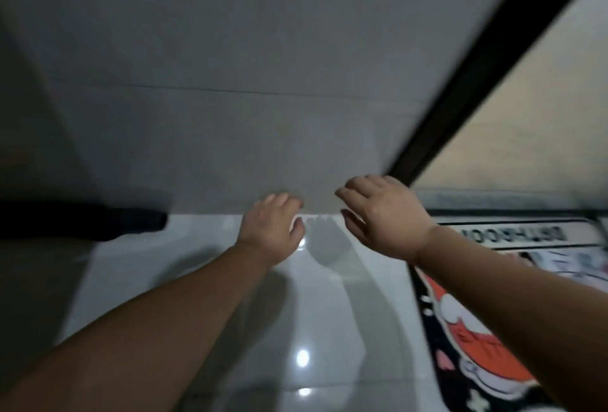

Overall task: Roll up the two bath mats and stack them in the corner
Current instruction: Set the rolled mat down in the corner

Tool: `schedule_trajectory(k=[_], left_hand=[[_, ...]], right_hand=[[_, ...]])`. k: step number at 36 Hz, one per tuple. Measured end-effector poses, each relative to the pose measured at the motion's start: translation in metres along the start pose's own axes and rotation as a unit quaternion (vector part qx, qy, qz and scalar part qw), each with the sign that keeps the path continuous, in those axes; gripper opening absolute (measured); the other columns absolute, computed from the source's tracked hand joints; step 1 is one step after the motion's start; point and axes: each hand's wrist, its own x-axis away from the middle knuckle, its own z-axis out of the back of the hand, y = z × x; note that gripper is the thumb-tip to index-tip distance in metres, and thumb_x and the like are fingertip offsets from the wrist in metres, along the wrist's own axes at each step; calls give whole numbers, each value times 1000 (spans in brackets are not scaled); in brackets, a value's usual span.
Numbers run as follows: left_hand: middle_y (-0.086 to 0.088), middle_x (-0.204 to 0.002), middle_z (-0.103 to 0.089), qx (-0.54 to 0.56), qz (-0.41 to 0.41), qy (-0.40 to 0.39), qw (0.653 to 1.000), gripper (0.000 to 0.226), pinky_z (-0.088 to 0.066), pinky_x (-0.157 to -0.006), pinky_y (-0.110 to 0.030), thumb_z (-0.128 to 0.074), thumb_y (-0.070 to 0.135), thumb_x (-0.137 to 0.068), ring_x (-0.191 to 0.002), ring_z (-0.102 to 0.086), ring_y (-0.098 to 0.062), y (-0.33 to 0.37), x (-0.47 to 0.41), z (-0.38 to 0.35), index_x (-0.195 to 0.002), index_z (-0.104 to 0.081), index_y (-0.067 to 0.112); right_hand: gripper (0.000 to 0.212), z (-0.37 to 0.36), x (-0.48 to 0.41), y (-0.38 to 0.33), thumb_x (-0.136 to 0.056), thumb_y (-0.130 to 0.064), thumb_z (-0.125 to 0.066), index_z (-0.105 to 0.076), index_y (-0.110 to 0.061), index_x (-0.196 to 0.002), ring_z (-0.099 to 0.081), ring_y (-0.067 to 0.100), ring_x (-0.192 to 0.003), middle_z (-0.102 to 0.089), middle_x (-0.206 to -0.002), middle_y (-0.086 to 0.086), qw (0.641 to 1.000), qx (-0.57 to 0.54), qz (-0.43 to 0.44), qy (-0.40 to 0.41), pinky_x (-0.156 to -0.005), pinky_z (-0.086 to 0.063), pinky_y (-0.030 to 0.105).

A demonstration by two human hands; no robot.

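A bath mat [467, 329] with a black ground, an orange and white cartoon figure and a white lettered band lies flat on the glossy white floor at the lower right; my right forearm crosses over it. My left hand [271, 230] and my right hand [383, 214] hover side by side above the floor near the foot of the grey wall, fingers loosely spread, holding nothing. A dark roll-like shape [98, 222] lies at the wall's foot on the left; blur keeps me from telling what it is.
A grey tiled wall [246, 66] fills the upper view. A black door frame [477, 82] runs diagonally at the right, with a pale frosted panel [543, 115] beyond it. The white floor tiles [279, 329] reflect ceiling lights.
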Motion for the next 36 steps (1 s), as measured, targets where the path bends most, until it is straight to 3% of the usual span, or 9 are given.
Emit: schedule_trajectory(k=[8,12,17,24,30,36], left_hand=[[-3,-110,-63,37,-98,-2,994,28,-46,-75,-35,-49,26,-87,-102,-58,-26,111,-25,16,-112,-61,19],[-2,-108,-61,18,-157,1,987,28,-46,-73,-35,-51,25,-86,-100,-57,-26,159,-30,24,-112,-60,20],[0,-112,-60,1,-173,-17,985,30,-46,-79,-34,-48,27,-88,-103,-56,-23,219,-39,30,-117,-56,20],[2,-115,-61,-20,-169,-7,985,32,-48,-82,-36,-49,29,-88,-105,-58,-23,328,-74,35,-118,-55,21],[7,-111,-60,-19,-153,-42,987,29,-48,-82,-35,-48,31,-89,-99,-57,-17,439,-104,24,-117,-54,25],[4,-116,-58,-18,-185,-97,978,32,-42,-81,-28,-48,28,-91,-104,-56,-18,493,-120,-26,-122,-52,23]], right_hand=[[31,27,89,59,-85,-29,-45,-67,-9,-93,-59,32,-69,-65,-84,11,993,50,-89,59,-59,-47,37],[28,33,129,86,-84,-28,-47,-68,-10,-90,-60,31,-69,-66,-85,9,990,52,-106,78,-59,-48,37],[35,47,174,135,-86,-32,-41,-69,-10,-85,-61,31,-66,-67,-82,10,982,33,-153,109,-59,-49,36],[37,58,222,229,-88,-35,-47,-70,-7,-78,-63,34,-62,-67,-75,12,951,-31,-196,236,-53,-51,38],[33,58,284,299,-85,-33,-53,-70,-7,-76,-61,33,-61,-66,-73,10,891,-93,-290,336,-52,-49,34],[37,20,342,330,-87,-39,-49,-70,-10,-78,-61,31,-68,-64,-74,7,874,-107,-383,278,-58,-47,33]])
